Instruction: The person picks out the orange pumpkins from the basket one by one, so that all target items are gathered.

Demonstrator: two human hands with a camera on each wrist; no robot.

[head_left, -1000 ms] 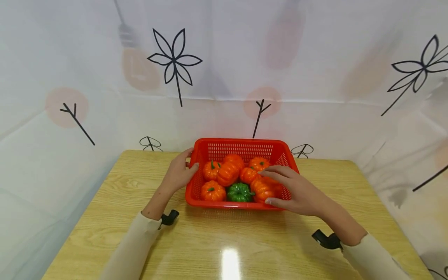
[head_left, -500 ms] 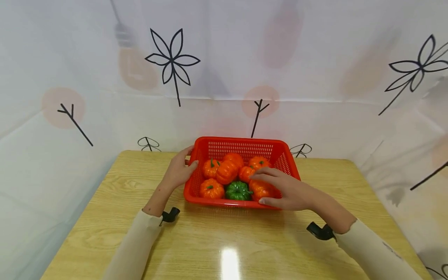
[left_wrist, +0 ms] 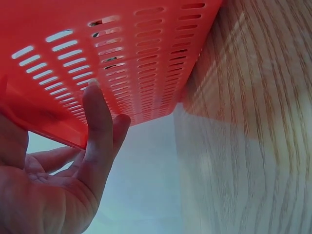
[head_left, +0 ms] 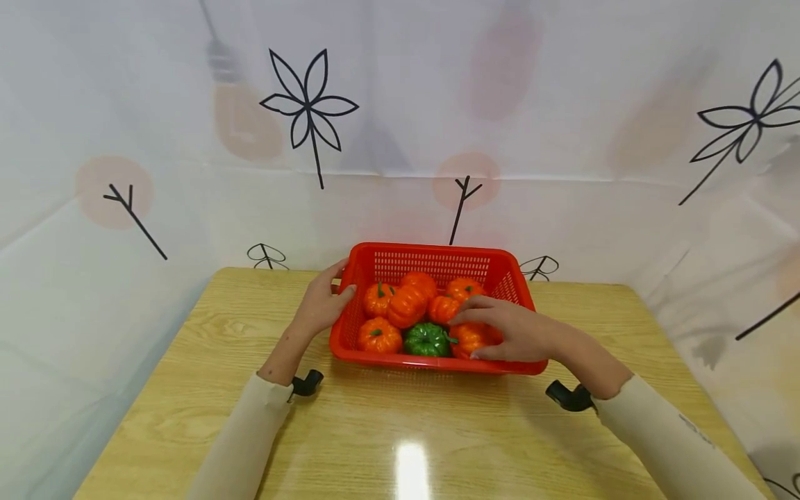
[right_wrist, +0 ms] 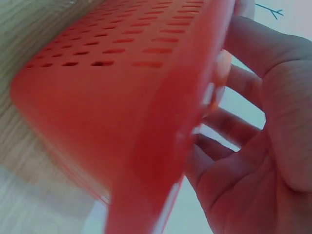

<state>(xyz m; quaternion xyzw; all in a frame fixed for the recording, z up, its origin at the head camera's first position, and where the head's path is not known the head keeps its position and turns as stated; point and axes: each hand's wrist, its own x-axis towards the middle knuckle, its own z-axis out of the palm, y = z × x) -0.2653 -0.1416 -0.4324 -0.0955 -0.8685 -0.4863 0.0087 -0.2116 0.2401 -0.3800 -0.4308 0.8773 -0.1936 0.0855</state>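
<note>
A red plastic basket (head_left: 400, 362) holds several small orange pumpkins and a green pumpkin (head_left: 427, 340). My left hand (head_left: 317, 305) grips the basket's left rim, and in the left wrist view its fingers (left_wrist: 97, 117) lie against the slotted outer wall. Over the front right corner, my right hand (head_left: 515, 330) curls its fingers round an orange pumpkin (head_left: 469, 339), thumb on the near side and fingertips over its top. The right wrist view has the basket rim hiding most of that pumpkin.
The basket stands toward the back of a wooden table (head_left: 350, 444). Behind it hangs a pale cloth (head_left: 387, 208) printed with flowers and twigs. Other orange pumpkins (head_left: 406, 305) lie close together at the basket's left and back.
My right hand has shifted left and forward, its thumb passing from the front rim to the pumpkin inside. The left hand stays at the left rim.
</note>
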